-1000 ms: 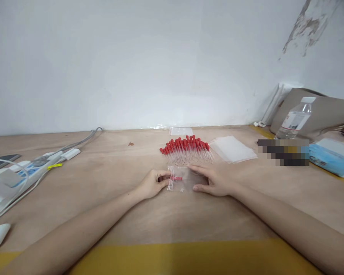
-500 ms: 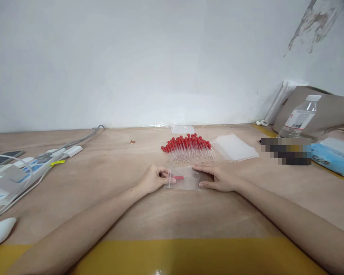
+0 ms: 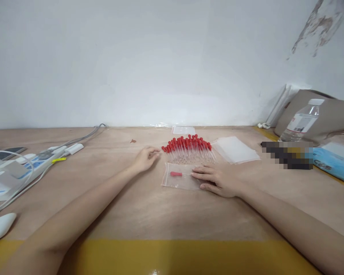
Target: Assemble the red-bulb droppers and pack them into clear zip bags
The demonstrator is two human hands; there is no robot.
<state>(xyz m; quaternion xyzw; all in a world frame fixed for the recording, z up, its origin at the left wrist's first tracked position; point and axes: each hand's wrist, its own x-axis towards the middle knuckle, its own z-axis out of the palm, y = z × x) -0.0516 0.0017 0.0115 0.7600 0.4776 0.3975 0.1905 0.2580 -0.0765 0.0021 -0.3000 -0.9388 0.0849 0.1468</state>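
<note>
A clear zip-lock bag point(image 3: 172, 181) lies flat on the table, with one red-bulbed dropper point(image 3: 176, 174) in it. My right hand point(image 3: 218, 181) rests on the bag's right end with its fingers spread, covering that end and part of the dropper's tube. Just left of a row of red-bulbed droppers point(image 3: 187, 147), my left hand point(image 3: 147, 158) hovers or rests, its fingers loosely curved and apart, holding nothing that I can see. The fingertips are close to the leftmost red bulb.
A stack of clear bags point(image 3: 235, 149) lies right of the droppers; another small bag point(image 3: 183, 130) is behind them. On the left are a power strip point(image 3: 43, 162) with cables and a white mouse-like object point(image 3: 1, 227). A water bottle point(image 3: 301, 120) and blue pack point(image 3: 334, 164) stand right.
My left hand has let go of the bag and the dropper and moved up and left, beside the dropper row. The right hand stays on the bag, its fingers a little more spread.
</note>
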